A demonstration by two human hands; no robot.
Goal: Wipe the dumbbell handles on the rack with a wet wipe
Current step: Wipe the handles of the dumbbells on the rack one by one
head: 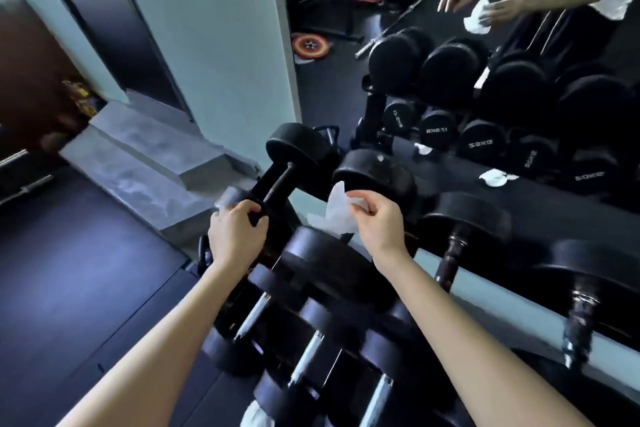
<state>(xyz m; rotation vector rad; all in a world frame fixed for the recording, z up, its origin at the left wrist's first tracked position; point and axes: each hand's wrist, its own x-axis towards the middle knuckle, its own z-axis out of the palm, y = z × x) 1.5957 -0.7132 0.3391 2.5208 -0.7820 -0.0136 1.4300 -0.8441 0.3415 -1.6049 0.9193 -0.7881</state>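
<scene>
While left hand [237,236] grips near end of leftmost dumbbell [277,184] | right hand [377,222] pinches wet wipe [337,215]

Looked every bit a gym's free-weights corner: held a tiered rack [502,298] loaded with black round-headed dumbbells [298,146], faced a wall mirror [329,90] doubling them, carried kilogram markings [480,144] on the reflected heads, and showed dark rubber flooring [86,270], plus a reflected barbell [391,28] and shield-painted plate [310,45].
</scene>
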